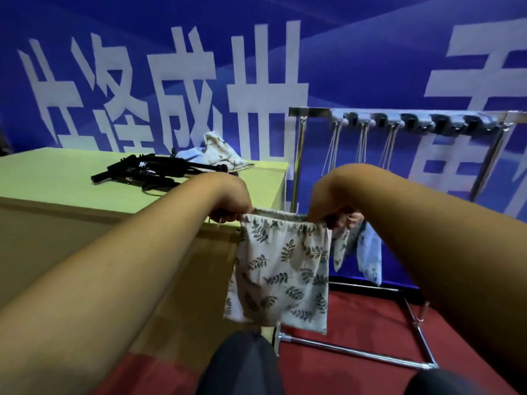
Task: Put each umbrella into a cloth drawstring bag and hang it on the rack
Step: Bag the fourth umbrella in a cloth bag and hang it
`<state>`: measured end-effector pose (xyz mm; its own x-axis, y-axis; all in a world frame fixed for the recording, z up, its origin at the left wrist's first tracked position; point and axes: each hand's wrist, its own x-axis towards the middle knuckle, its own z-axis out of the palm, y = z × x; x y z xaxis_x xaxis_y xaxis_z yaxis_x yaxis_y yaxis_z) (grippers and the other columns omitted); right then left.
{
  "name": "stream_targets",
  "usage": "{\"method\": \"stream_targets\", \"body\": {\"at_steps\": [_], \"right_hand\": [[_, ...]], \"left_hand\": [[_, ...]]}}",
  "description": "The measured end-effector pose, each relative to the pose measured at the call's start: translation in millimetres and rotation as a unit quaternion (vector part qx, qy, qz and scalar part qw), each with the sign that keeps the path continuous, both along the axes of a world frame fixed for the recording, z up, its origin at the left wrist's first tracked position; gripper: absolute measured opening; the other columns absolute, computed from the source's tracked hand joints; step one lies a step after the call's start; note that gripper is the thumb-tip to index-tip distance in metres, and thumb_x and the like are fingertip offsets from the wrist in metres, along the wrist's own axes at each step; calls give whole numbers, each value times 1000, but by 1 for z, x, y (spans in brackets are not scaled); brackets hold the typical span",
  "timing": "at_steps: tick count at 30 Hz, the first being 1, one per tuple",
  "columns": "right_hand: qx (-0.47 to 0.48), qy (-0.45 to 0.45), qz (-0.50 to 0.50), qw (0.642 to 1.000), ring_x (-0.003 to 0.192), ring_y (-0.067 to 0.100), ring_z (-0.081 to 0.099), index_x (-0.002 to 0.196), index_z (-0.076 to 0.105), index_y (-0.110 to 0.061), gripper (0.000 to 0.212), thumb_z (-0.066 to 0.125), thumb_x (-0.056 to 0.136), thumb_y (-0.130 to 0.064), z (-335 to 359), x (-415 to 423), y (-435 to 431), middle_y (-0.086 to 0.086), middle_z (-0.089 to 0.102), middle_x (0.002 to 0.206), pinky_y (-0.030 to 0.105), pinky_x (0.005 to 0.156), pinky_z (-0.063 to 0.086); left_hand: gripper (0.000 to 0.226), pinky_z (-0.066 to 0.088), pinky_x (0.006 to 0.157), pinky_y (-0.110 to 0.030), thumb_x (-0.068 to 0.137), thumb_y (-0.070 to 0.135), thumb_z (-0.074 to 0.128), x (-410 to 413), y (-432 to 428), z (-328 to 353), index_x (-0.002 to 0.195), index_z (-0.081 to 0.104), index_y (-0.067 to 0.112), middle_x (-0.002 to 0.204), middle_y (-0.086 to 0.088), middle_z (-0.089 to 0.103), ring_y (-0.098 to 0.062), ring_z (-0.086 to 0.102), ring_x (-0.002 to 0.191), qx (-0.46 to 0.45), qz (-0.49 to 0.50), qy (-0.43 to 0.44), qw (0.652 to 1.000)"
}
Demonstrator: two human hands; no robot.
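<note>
Blue banner (171,81) wall, red carpet (356,317): both hands held a cloth bag beside the rack

Leaf-print drawstring bag (281,266) hung in mid-air, just left of the rack (298,155) and in front of its left post. Mouth up, body dangling free. At the mouth's left corner the left hand (231,208) pinched the hem, fingers curled. The right hand (332,215) pinched the right corner the same way. Mouth was pulled taut between them, gathered along the cord channel. Could not tell whether an umbrella was inside; the cloth hung fairly flat.

Handling, judged: thin soft cloth, light, no stiffness, would sag shut if one corner were let go. Not fragile, not slippery. Best hold is the hemmed mouth or the drawstring itself. With an umbrella in, weight would sit at the bottom, so the cords would want pulling snug before going over a hook.

On the rack: a row of hooks (410,121) ran along the top bar, with cords (362,149) dropping from the leftmost three. At least two hung bags (369,252) showed low down behind the right hand, partly hidden. Hooks further right looked free.

Left of the rack: a yellow-green table (42,172), close against the left post; touching or not, cannot tell. On it lay several black folded umbrellas (142,171) side by side, and a heap of spare bags (216,155) on the end nearer the rack. Judged: umbrellas left to bag.

In front of the rack's foot bar: the person's dark-clad knees, bottom of view.
</note>
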<state>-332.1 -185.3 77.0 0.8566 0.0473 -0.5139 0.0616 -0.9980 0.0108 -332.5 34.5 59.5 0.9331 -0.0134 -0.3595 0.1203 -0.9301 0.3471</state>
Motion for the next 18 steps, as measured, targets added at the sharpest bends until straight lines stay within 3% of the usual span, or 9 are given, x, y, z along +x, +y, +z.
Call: {"method": "stream_targets", "body": {"at_steps": [3,6,8,11,13,15,18], "right_hand": [[26,4,36,999,75,32,64,120,67,9,41,51,108,-27,-21,7,31,20,68,88,46,78,62],[49,-35,111,992,64,27,65,106,73,3,33,55,104,-24,-32,7,63,14,74,81,33,59,56],[84,-83,155,981,58,24,70,106,75,-1,24,60,101,-18,-40,8,83,10,76,82,29,53,54],[158,-161,205,952,73,20,72,127,69,-18,27,66,100,-16,-53,8,106,5,72,101,27,53,52],[203,-206,229,929,95,21,67,136,64,-22,37,73,100,-28,-61,9,121,1,68,115,29,67,49],[254,-234,215,913,101,23,63,132,67,-19,44,77,97,-43,-70,13,136,3,67,116,32,71,45],[304,-260,146,905,87,18,65,112,69,-12,40,67,102,-51,-83,25,154,0,70,94,34,68,48]], "left_hand": [[8,40,54,-31,97,16,68,-11,27,-7,94,70,10,77,-12,52,-23,42,53,49,2,-7,999],[28,49,59,-33,97,31,74,-26,55,-10,96,76,3,77,-11,64,-28,53,60,101,12,-46,994],[31,36,49,-28,99,36,72,-32,75,-18,89,69,7,61,-6,50,-23,40,47,69,44,-52,995],[40,28,49,-24,100,44,70,-35,104,-33,84,54,11,61,-5,40,-20,29,43,31,92,-71,993],[45,29,48,-24,100,49,68,-38,118,-41,82,55,10,64,-5,42,-21,33,46,17,102,-109,989],[52,29,47,-24,100,59,64,-39,130,-48,81,62,10,63,-2,46,-18,38,47,-10,106,-147,983],[56,30,48,-24,103,65,51,-38,140,-60,87,67,14,65,1,53,-14,42,51,-59,113,-183,975]]}}
